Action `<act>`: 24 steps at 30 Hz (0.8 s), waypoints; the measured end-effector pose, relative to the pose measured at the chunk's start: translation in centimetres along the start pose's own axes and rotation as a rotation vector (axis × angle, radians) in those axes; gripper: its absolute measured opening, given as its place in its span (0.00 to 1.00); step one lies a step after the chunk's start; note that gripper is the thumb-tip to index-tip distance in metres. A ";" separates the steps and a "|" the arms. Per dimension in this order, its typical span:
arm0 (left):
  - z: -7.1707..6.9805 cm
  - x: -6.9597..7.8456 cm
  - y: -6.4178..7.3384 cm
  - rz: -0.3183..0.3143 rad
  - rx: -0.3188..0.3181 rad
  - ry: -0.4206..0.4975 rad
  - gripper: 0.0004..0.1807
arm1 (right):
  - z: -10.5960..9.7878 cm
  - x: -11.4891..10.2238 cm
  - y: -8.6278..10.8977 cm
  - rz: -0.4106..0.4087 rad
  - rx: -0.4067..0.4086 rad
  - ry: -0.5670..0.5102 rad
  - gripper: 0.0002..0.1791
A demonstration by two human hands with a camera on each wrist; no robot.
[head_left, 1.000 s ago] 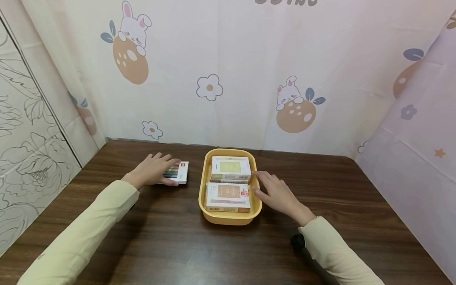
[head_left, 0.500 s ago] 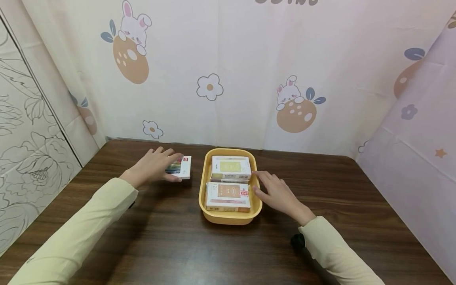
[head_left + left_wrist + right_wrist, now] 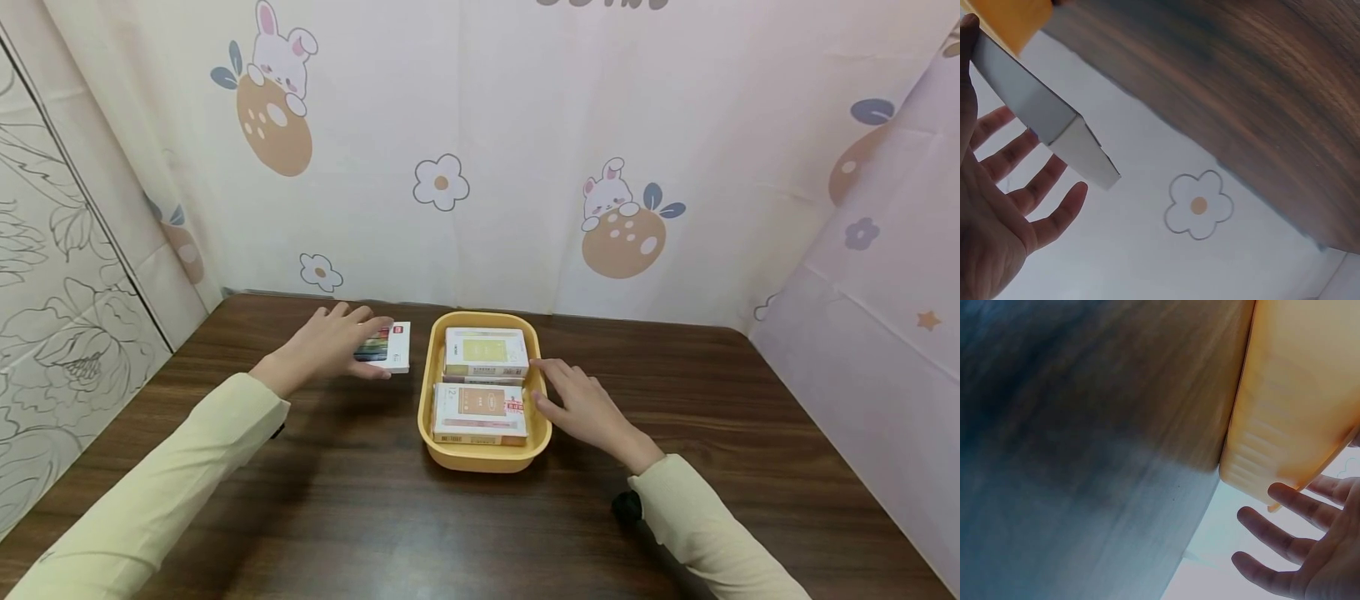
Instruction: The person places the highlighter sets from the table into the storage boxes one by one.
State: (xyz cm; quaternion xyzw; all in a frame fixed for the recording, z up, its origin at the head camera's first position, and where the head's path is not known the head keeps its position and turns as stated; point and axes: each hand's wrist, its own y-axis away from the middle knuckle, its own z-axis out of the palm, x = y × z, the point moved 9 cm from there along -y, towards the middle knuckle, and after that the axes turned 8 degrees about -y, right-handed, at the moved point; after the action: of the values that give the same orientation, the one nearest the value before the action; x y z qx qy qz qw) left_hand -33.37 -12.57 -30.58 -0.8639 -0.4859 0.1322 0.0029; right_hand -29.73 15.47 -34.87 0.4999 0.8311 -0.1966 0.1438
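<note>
My left hand (image 3: 322,346) pinches a small white box (image 3: 399,346) with a red label and a row of coloured sticks on its face. In the left wrist view the white box (image 3: 1035,94) is held off the table, other fingers (image 3: 1054,222) spread beside it. To its right stands a yellow plastic basket (image 3: 480,461). Inside lie a white box with a yellow-green panel (image 3: 486,350) and a white box with an orange panel (image 3: 480,408). My right hand (image 3: 585,408) rests its fingertips on the basket's right rim, fingers loosely extended.
The dark wooden table (image 3: 420,533) carries the basket near its back edge. Behind it hangs a pale curtain (image 3: 510,242) printed with rabbits and flowers. A patterned panel (image 3: 67,333) closes the left side.
My left hand has lifted the white box and moved it right and slightly back, closer to the basket. The right hand and the basket stay in place.
</note>
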 end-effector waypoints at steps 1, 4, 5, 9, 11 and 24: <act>-0.2 0.2 0.0 0.001 0.003 -0.001 0.47 | 0.0 0.0 0.0 0.000 0.000 0.001 0.28; -0.7 0.9 -0.1 0.010 0.012 -0.012 0.45 | 0.0 0.0 0.0 -0.001 0.001 0.006 0.28; -0.9 1.2 -0.1 0.012 0.012 -0.018 0.45 | 0.0 0.1 0.0 -0.001 0.002 0.008 0.28; -1.3 2.2 -0.2 0.022 0.015 -0.025 0.44 | 0.0 0.1 0.0 0.000 0.006 0.006 0.28; -1.5 2.7 -0.3 0.028 0.019 -0.027 0.44 | 0.0 0.1 0.0 0.001 0.007 0.005 0.28; -1.8 6.1 -0.9 0.073 0.026 -0.033 0.43 | 0.1 0.1 0.1 0.010 -0.008 0.006 0.27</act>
State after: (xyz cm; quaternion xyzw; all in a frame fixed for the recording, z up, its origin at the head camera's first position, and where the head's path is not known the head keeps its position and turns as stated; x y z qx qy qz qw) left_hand -30.70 -6.71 -30.14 -0.8786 -0.4524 0.1529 0.0013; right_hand -29.73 15.57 -34.98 0.5041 0.8298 -0.1910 0.1443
